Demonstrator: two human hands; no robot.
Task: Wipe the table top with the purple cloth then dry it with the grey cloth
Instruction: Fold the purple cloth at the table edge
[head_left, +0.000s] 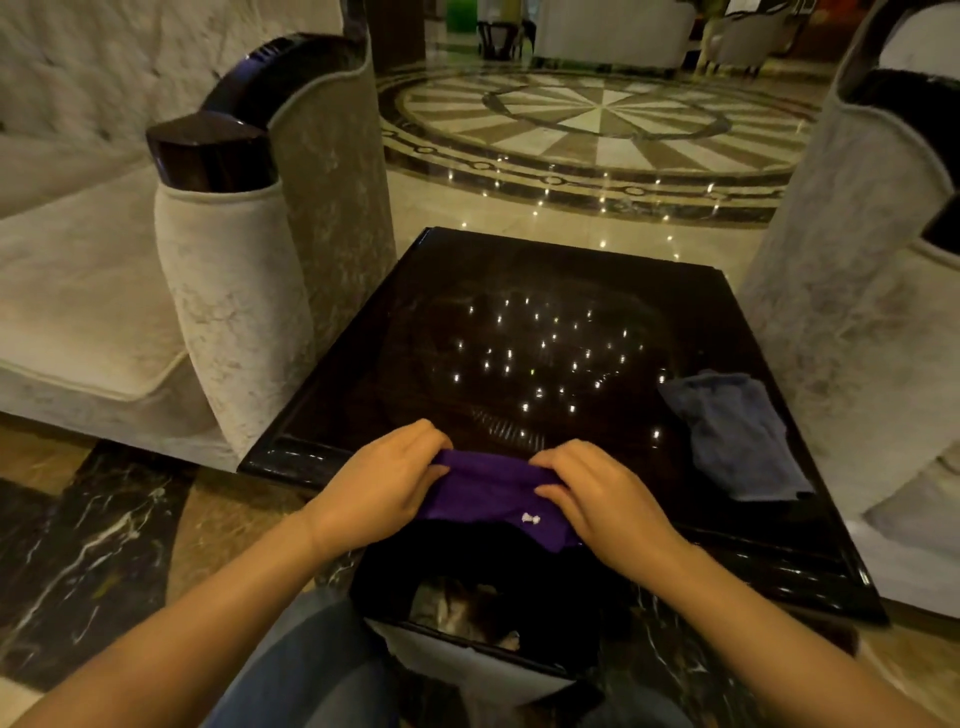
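A purple cloth (488, 493) is stretched between both hands at the near edge of the glossy black table top (519, 291). My left hand (384, 478) pinches its left end and my right hand (602, 493) grips its right end. Part of the cloth hangs over the table's front edge. A grey cloth (737, 436) lies crumpled on the right side of the table, apart from both hands. Ceiling lights reflect as small dots in the middle of the table.
A pale upholstered sofa with a dark wood arm cap (218, 156) stands close on the left. Another pale armchair (872, 260) crowds the right side. A black-and-white box or bin (467, 639) sits below the table's near edge, by my knees. Polished marble floor lies beyond.
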